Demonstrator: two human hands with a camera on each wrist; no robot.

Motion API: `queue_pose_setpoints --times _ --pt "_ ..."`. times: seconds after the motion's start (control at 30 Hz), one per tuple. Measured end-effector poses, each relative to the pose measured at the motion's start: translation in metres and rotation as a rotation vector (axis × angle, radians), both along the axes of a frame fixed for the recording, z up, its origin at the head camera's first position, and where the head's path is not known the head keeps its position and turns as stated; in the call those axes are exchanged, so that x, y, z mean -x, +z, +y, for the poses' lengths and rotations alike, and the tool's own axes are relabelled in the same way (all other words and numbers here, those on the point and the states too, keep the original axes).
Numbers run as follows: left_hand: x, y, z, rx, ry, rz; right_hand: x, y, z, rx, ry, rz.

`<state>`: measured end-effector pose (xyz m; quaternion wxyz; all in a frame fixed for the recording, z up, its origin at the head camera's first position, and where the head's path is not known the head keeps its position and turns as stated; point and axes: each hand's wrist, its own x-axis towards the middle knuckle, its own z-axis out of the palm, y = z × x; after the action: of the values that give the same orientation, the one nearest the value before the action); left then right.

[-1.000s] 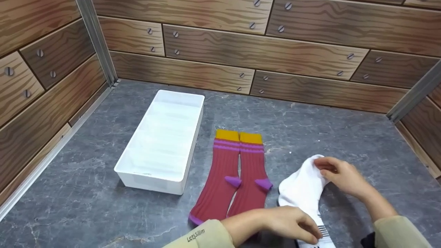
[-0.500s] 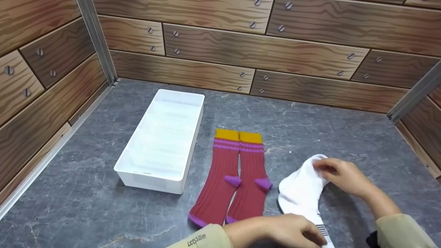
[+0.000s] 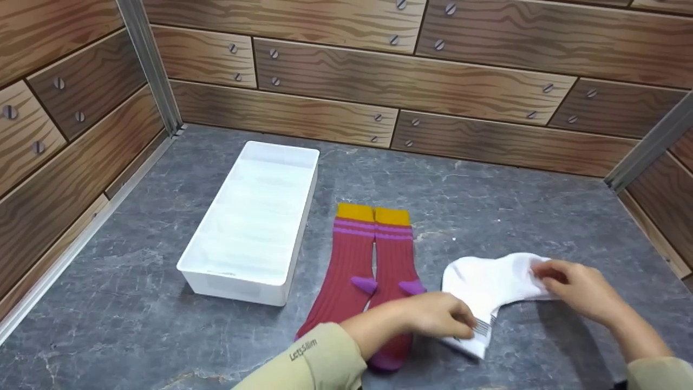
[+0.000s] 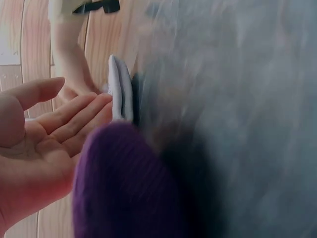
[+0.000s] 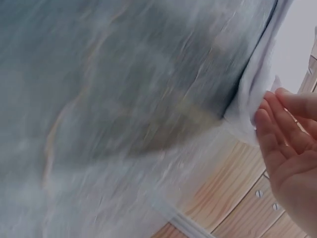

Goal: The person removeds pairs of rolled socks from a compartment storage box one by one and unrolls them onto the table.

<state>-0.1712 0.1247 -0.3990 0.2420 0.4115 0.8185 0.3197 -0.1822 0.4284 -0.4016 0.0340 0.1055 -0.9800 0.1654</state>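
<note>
White socks [image 3: 476, 279] with black stripes near the cuff lie bent on the tabletop at the right, toe end pointing right. My right hand [image 3: 587, 290] pinches that toe end between thumb and fingers, as the right wrist view also shows on the white fabric [image 5: 297, 49]. At the striped cuff is my left hand [image 3: 436, 314], its fingers extended, fingertips touching the edge and thumb apart in the left wrist view. Two layers of the white socks [image 4: 120, 89] show there. Left of them lies a pair of dark red socks [image 3: 352, 260], partly under my left forearm.
A long white box [image 3: 254, 211] with inner dividers stands left of the red socks. Wood-print walls [image 3: 325, 97] enclose the grey marbled tabletop [image 3: 487, 200] at the back and both sides. A purple sock toe [image 4: 124, 178] fills the lower left wrist view.
The white socks have turned: their toe end has swung right with my right hand, and the cuff has moved up and left with my left hand. The red socks and box stay put.
</note>
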Motion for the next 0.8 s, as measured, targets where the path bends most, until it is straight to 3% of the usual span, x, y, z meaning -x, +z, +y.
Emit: queue_pose_setpoints --times 0.2,0.4,0.63,0.8 --pt "0.016 0.009 0.006 0.12 0.097 0.086 -0.012 0.003 0.015 -0.085 0.005 -0.041" --pt "0.03 0.014 0.016 0.158 0.158 0.142 -0.023 0.011 0.022 -0.108 0.042 -0.145" --pt "0.045 0.009 0.028 0.152 0.235 0.23 -0.032 0.016 0.02 -0.027 0.171 -0.282" --pt "0.054 0.006 0.03 0.146 0.257 0.208 -0.037 0.018 0.009 0.13 0.297 -0.408"
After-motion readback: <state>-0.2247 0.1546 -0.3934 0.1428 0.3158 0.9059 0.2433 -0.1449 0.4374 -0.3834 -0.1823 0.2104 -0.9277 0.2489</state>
